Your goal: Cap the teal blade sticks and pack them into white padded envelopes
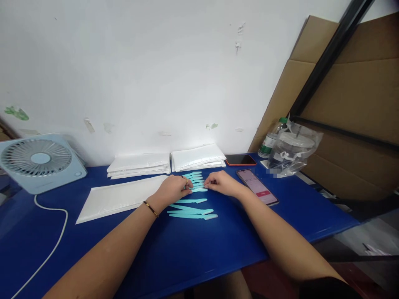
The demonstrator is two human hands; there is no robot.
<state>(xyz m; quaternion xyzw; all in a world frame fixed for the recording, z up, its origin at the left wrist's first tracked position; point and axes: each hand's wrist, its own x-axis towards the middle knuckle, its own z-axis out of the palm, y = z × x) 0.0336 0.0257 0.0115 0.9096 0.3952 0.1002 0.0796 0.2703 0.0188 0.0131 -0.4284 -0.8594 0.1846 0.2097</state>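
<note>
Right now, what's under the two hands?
Teal plastic sticks lie in a row on the blue table. The left hand and right hand rest on the middle ones, and their palms hide how many lie beneath.

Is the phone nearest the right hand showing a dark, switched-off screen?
No, the phone beside the right hand has a lit screen with a red button, while the other phone behind it is dark.

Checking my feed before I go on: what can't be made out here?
Head view only:
- Teal strips between the hands: count hidden by left hand and right hand.
- Lit phone screen: text too small.
- Bagged item label: blurred.
- Fan cable: cut off at bottom edge.
</note>
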